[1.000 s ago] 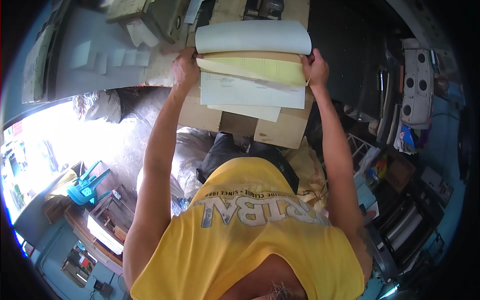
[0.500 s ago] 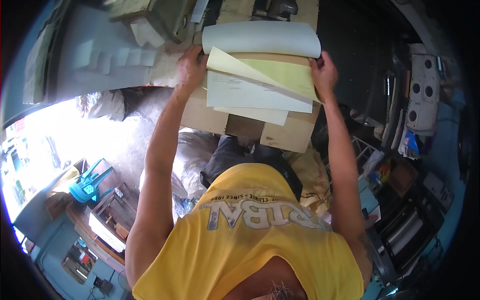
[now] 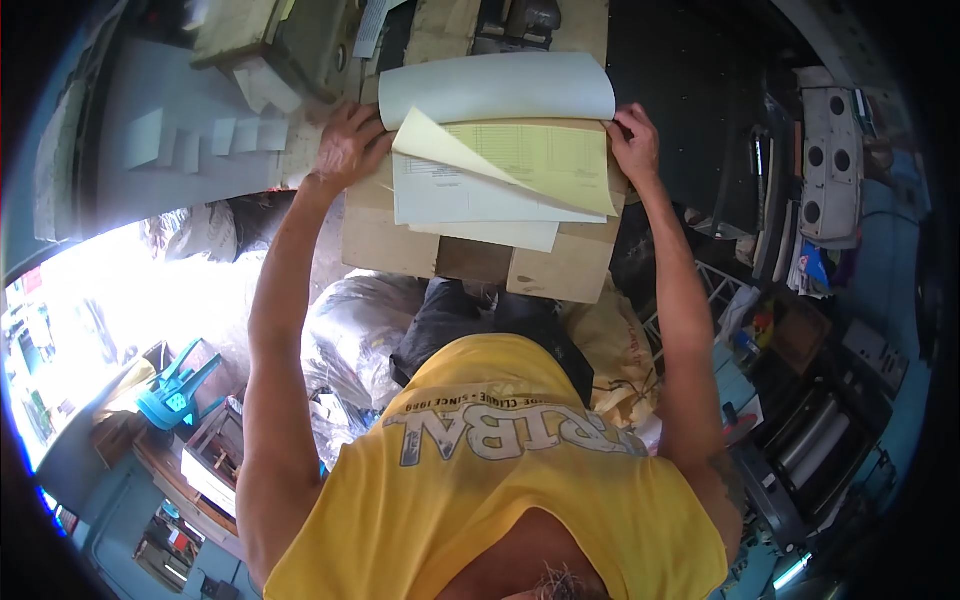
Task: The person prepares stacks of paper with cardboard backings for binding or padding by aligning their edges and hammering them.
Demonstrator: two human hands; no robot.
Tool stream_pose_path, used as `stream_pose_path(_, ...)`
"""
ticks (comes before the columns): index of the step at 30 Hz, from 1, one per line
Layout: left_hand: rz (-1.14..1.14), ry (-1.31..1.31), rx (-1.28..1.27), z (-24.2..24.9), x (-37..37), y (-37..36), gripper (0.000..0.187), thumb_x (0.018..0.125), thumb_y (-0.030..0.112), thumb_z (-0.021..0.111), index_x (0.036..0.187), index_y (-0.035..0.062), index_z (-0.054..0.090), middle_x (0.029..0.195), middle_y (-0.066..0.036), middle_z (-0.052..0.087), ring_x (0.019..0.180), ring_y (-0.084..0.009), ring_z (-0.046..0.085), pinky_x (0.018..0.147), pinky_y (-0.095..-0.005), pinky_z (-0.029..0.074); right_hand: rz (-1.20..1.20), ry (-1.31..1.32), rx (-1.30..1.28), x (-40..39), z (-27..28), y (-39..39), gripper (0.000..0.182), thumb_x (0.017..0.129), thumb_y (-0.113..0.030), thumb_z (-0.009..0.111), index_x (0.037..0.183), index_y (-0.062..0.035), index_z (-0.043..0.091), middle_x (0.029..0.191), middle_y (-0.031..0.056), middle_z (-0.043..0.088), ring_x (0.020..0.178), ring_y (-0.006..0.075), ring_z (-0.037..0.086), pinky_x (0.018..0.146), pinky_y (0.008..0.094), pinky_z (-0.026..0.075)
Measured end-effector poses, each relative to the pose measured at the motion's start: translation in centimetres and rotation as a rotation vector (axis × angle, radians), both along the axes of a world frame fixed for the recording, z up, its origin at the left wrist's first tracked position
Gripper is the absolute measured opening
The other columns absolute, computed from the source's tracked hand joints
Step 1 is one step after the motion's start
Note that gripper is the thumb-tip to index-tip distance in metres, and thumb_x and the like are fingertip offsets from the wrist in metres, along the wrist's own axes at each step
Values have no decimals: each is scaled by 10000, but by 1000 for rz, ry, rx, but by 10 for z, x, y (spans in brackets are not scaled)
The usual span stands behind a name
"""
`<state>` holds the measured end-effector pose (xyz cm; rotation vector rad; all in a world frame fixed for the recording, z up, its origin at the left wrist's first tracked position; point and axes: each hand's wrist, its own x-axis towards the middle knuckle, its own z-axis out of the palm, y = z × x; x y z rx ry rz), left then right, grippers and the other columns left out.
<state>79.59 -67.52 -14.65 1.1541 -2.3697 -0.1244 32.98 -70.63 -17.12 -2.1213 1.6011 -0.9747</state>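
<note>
A white sheet [image 3: 497,88] curls back across the top of a paper stack. Under it lie a yellow printed form [image 3: 545,160] with its left corner folded over and a white printed sheet [image 3: 440,198]. My left hand [image 3: 350,143] is at the stack's upper left edge, its fingers spread. At the upper right corner, my right hand [image 3: 635,143] pinches the edge of the papers between thumb and fingers. The stack rests on brown cardboard [image 3: 560,270].
A grey metal surface with paper slips [image 3: 150,138] is at the left, a black panel [image 3: 680,120] at the right. A wooden box [image 3: 240,35] stands upper left. Plastic bags [image 3: 350,330] lie below the bench, and a teal plastic chair [image 3: 175,390] is lower left.
The view has shifted, so the bench and papers appear further left. My left hand's fingers have spread from the paper's edge. The yellow form lies flatter, with more of its printed face showing.
</note>
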Motion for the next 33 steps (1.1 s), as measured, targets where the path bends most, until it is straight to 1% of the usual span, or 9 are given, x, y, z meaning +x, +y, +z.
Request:
stream_pose_path(9,41,-222,-6,10,-3,12,241,826,107,620,1036,52,723,1140,-97,627,1025,-311,556,865,-434,477,293,324,11,-43,28,70,293,732,69,600,950,-57,750,1004,126,620,873,284,623,760,401,528)
stream_pose_path(15,96,63,241,0,9,2,328,836,66,548,1118,94,714,1192,-92,640,1108,-317,572,1000,-408,446,-69,-49,199,-17,32,117,255,852,-52,595,1061,-87,736,805,78,636,745,210,621,665,347,513)
stream_pose_path(17,118,251,388,-39,35,-11,324,873,64,505,1135,30,693,1213,-158,659,1150,-342,588,1038,-415,425,-398,-409,404,19,28,128,200,890,-116,604,1041,-50,716,741,64,640,647,139,596,607,343,497)
stream_pose_path(19,133,133,262,-149,86,-45,336,901,87,507,1195,20,654,1172,-170,678,1119,-327,614,1007,-414,455,-385,-290,527,38,47,139,192,910,-213,610,900,-26,655,727,136,641,655,251,635,611,435,507)
stream_pose_path(20,373,295,412,-97,41,-36,313,910,121,519,1159,-5,661,1021,-169,708,961,-297,664,896,-408,510,-531,-99,278,53,29,139,195,864,-193,621,824,-4,650,736,174,648,679,340,652,607,465,507)
stream_pose_path(21,477,19,616,-33,6,-33,325,911,149,539,1156,-30,655,896,-128,713,820,-232,666,775,-369,534,-646,-190,233,62,19,142,164,801,-173,655,806,-9,660,781,201,657,704,375,653,617,476,510)
stream_pose_path(23,354,421,691,-111,44,-74,466,888,107,650,1331,5,546,977,-137,675,806,-213,629,698,-348,553,-616,261,458,74,8,136,288,736,-165,742,976,-27,662,899,191,659,920,333,642,815,488,466)
stream_pose_path(28,392,731,938,-26,-28,-34,477,896,46,676,1335,4,493,1099,-143,634,909,-221,627,756,-353,558,-829,-97,379,79,16,183,467,745,-107,697,1178,20,576,1150,242,574,1183,389,525,994,566,359)
stream_pose_path(33,205,489,1048,-20,-58,-38,472,873,24,678,1319,35,524,1199,-157,631,948,-196,626,755,-335,528,-935,-351,539,62,17,254,588,712,-133,729,1237,34,524,1175,246,588,1149,403,560,926,451,472)
